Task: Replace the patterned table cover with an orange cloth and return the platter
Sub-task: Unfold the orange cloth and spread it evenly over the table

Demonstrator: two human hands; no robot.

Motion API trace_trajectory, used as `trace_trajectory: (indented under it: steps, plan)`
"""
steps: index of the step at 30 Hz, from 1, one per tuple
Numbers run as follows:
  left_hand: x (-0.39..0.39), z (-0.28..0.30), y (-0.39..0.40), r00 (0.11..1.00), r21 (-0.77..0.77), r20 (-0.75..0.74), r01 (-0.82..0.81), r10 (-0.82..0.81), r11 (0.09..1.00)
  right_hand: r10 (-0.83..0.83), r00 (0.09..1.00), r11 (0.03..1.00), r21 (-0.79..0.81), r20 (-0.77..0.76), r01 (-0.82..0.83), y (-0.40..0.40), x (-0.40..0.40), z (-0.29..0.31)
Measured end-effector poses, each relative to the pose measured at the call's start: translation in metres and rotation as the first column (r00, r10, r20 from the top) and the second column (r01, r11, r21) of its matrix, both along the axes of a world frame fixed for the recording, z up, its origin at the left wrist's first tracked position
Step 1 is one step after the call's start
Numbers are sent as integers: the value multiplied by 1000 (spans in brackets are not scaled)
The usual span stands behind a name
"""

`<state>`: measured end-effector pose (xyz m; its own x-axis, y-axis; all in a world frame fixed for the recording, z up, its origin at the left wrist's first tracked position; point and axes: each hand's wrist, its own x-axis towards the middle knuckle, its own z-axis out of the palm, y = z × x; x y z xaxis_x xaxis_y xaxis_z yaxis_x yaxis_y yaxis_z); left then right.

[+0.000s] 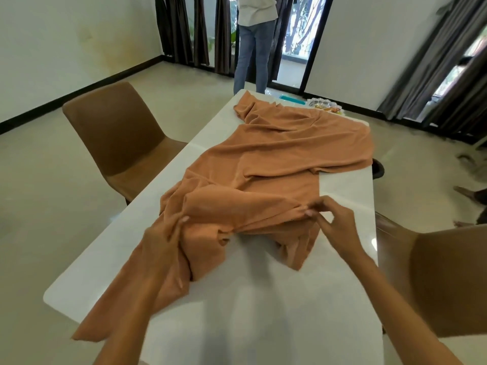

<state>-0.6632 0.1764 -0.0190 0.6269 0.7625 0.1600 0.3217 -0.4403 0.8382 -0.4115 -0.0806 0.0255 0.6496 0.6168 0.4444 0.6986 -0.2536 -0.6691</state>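
Item, near edge: bare white bench point(263, 312) — two forearms reach in over it from the wearer's side.

Left hand point(160, 241) — fingers curled round a bunched fold of the orange cloth point(276, 159), gripping it at the bench's left side; below this grip a tail of cloth spills over the left edge and hangs toward the floor.

Right hand point(332, 219) — fingertips point(308, 213) pinching a crumpled edge of the same cloth, just right of the bunch's middle.

Orange cloth — lies rumpled along the bench, its long axis running from the hands away toward the far end, skewed to the right; the far part drapes off the right edge. The gathered heap sits directly ahead of both hands, between them. Bare bench shows on the near right and along the left side.

Governing relation, as a judgement: the slack is bunched at the near end, so the spreading pull runs sideways and toward the wearer; the right hand stands nearer the uncovered right corner, the left nearer the overhanging tail.

Platter point(325, 106) — far end of the bench, beyond the cloth, beside a teal object point(292, 99); not yet returned.

Patterned cover — not in view.

Also: brown chair point(116, 133) at left, another chair point(448, 280) at near right; a person point(254, 48) standing beyond the far end.
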Motion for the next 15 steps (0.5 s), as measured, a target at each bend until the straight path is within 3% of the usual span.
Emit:
trace_trajectory:
  steps: [2,4,5,7,8,9,11,15]
  plan:
    - [-12,3,10,992,83,40,-119,116,989,1,999,998,-63,35,1,-17,13,-1]
    - [-18,8,10,993,159,49,-116,109,980,9,998,971,-237,69,7,-29,23,-7]
    - [-19,10,10,993,139,49,-117,111,983,5,998,922,-386,70,22,-29,23,-10]
    - [-18,16,4,991,93,66,-119,113,989,-5,961,785,-595,275,174,-20,11,-16]
    - [-15,17,-1,993,76,61,-107,102,991,44,920,809,-554,390,197,-11,-2,-24]
    - [-12,16,-5,995,57,50,-94,92,994,90,916,847,-514,392,137,0,-21,-31]
    - [-2,16,-13,995,37,23,-101,100,994,174,935,892,-453,308,-17,15,-67,-53]
    - [17,24,-23,984,69,74,-170,165,983,385,906,824,-508,176,-251,24,-136,-99]
